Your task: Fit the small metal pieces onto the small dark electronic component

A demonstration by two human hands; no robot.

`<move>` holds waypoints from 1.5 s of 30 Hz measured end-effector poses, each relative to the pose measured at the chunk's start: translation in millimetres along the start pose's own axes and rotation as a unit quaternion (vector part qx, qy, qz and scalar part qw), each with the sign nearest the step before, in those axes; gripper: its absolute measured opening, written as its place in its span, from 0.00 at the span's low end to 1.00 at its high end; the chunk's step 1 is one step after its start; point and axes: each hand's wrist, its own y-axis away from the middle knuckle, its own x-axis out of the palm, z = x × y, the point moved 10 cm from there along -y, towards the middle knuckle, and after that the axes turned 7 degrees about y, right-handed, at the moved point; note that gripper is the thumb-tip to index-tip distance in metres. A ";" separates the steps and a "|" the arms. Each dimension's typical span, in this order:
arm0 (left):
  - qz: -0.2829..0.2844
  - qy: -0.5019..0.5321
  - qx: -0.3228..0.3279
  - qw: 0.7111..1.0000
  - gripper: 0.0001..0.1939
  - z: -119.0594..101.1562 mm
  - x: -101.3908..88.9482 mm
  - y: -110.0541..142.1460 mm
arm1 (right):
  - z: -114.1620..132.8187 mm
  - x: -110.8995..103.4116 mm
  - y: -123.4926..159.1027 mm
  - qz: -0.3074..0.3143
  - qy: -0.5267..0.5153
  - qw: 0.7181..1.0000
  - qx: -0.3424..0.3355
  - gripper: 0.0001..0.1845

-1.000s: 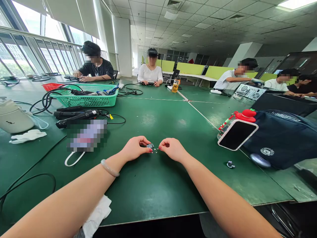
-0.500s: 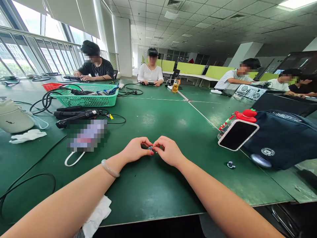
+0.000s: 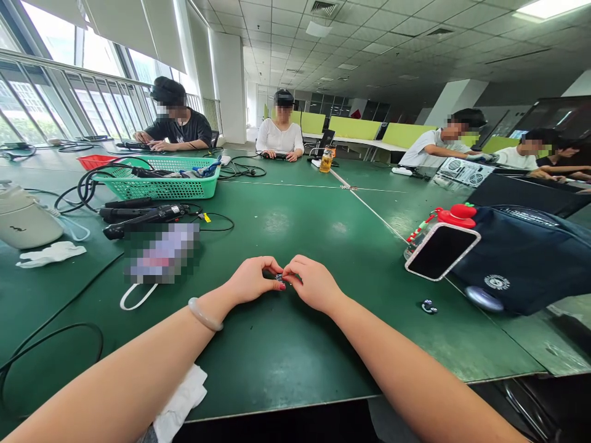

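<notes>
My left hand [image 3: 253,280] pinches a small dark-and-silvery piece [image 3: 279,278] between thumb and fingertips, just above or on the green table. What kind of thing it is stays too small to tell. Against its right side, my right hand [image 3: 314,284] has thumb and forefinger pressed together; whether they grip the same piece or a tiny part of it is hidden. A small dark, shiny, curved thing [image 3: 429,306] lies on the table to the right, apart from both hands.
Left of my hands lie a pouch with a white strap [image 3: 164,252], black handheld devices [image 3: 143,218] and a green basket [image 3: 170,184]. A phone [image 3: 443,251] leans beside a dark blue bag [image 3: 526,258] at the right. Several people sit around the green table [image 3: 295,215].
Both hands stay together around the small piece. My right fingertips have shifted very slightly left, closer over it. The view has barely moved.
</notes>
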 end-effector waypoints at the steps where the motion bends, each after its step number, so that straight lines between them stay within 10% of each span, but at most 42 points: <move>1: -0.001 -0.006 -0.002 1.000 0.12 0.0 -0.3 0.0 | 0.8 0.3 0.0 0.003 0.004 1.000 -0.001 0.06; 22: -0.075 -0.059 -0.047 0.994 0.14 20.6 -17.8 -4.2 | -14.6 32.5 0.7 0.110 0.081 0.989 0.054 0.06; 45: -0.019 -0.046 -0.016 0.999 0.12 10.8 -4.2 -1.6 | -3.3 5.8 -3.0 -0.003 0.020 1.000 0.006 0.08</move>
